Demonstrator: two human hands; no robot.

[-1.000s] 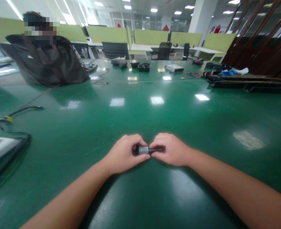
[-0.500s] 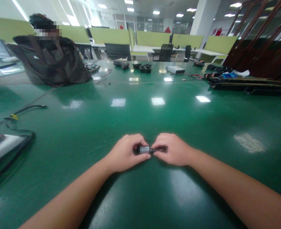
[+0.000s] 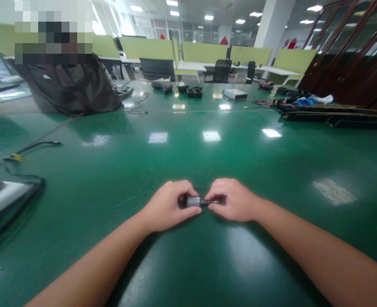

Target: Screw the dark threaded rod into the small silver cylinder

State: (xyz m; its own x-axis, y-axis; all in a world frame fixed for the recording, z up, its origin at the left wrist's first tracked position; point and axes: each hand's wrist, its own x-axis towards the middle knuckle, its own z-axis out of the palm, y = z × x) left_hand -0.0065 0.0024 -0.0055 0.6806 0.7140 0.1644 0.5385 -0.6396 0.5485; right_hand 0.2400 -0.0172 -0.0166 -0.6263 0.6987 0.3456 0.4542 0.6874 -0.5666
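My left hand (image 3: pixel 167 207) is closed around the thick end of a small dark cylinder with a silver-grey band (image 3: pixel 193 201), fingers on its far side and thumb on its near side. From the cylinder's right end runs a thin, ribbed dark stem (image 3: pixel 205 202). My right hand (image 3: pixel 231 200) pinches this stem between thumb and fingers, a short gap from the band. The piece lies level, left to right, low over the green tabletop (image 3: pixel 175 166). The cylinder's left end is hidden in my left palm, and part of the stem is covered by my right fingers.
A black cable (image 3: pixel 38 146) and a flat device (image 3: pixel 3 200) lie at the left. Behind them stands a large dark bag (image 3: pixel 76 89). Along the back are a silver box (image 3: pixel 235 94), black parts (image 3: pixel 195 91) and long black rails (image 3: pixel 335 115).
My right hand has slid slightly right along the stem, so more of its ribbed length shows beside the grey band. My left hand stays nearly still.
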